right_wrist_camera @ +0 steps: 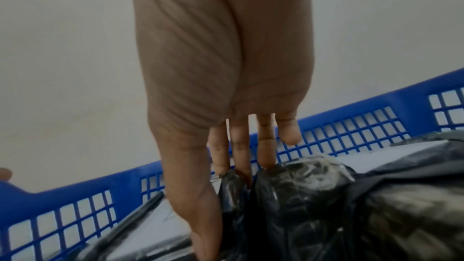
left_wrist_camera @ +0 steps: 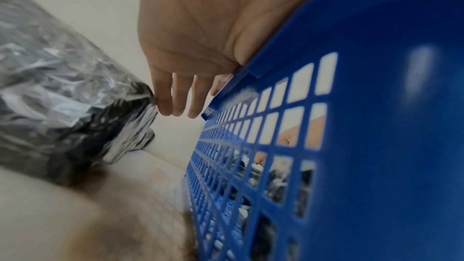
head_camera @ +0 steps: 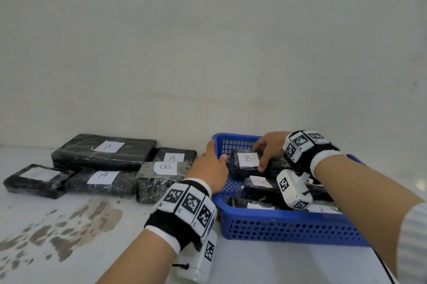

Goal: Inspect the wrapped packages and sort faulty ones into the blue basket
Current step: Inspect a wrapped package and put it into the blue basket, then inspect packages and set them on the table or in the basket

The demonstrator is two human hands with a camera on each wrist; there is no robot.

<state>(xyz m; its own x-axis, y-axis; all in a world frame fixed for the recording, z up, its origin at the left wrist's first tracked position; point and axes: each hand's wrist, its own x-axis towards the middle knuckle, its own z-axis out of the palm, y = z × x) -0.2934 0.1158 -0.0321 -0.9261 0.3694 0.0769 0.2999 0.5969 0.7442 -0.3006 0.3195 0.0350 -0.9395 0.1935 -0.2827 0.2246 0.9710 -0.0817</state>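
Observation:
The blue basket (head_camera: pixel 272 226) stands at the right and holds several black wrapped packages. My right hand (head_camera: pixel 263 156) grips the topmost package (head_camera: pixel 240 172), white label "B", fingers on its far edge and thumb on its near edge. In the right wrist view my right hand (right_wrist_camera: pixel 226 90) has its fingertips (right_wrist_camera: pixel 242 164) on the black wrap (right_wrist_camera: pixel 301 195). My left hand (head_camera: pixel 217 154) holds the basket's left rim, thumb inside and fingers outside. In the left wrist view my left hand (left_wrist_camera: pixel 185 47) has its fingers (left_wrist_camera: pixel 173 98) hanging between the basket wall (left_wrist_camera: pixel 376 106) and a wrapped package (left_wrist_camera: pixel 62 106).
Left of the basket, wrapped packages lie against the wall: a large one labelled "A" (head_camera: pixel 104 152), two smaller "A" ones (head_camera: pixel 172 156) (head_camera: pixel 104 178), a greyish "B" one (head_camera: pixel 159 182) and one at far left (head_camera: pixel 34 180). Dark stains mark the floor (head_camera: pixel 69 226).

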